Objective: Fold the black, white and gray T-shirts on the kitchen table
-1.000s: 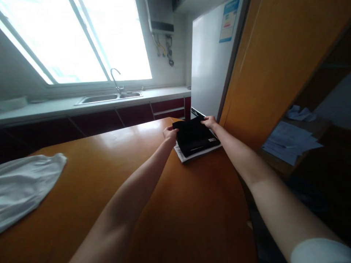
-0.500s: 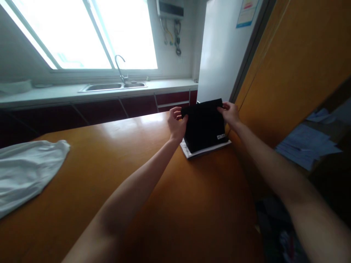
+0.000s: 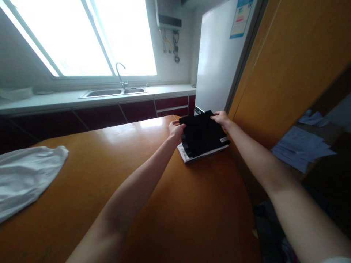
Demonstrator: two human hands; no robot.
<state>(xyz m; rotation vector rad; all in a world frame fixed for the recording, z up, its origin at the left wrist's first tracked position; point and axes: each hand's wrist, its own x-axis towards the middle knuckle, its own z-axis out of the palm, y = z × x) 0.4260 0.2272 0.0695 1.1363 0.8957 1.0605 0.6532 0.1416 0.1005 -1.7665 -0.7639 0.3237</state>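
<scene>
A folded black garment point(image 3: 203, 134) with a small pale printed label point(image 3: 224, 139) at its lower right lies slanted over a flat white stack that looks like a book or papers point(image 3: 184, 156). My left hand point(image 3: 176, 130) is closed on the garment's far left corner, thumb on top. At the far right corner, my right hand point(image 3: 221, 118) pinches the cloth's edge. Most of the white stack is hidden beneath the black cloth; only its near and left margins show.
The brown wooden table point(image 3: 131, 175) has a curved right edge. A white cloth point(image 3: 30, 173) lies at its left. Behind stand a counter with a sink point(image 3: 104, 92) and a pale fridge point(image 3: 214, 54). Papers point(image 3: 301, 146) lie on a shelf at right.
Both hands have lowered the far edge of the black garment, so it leans flatter over the white stack. The camera view has tilted up slightly.
</scene>
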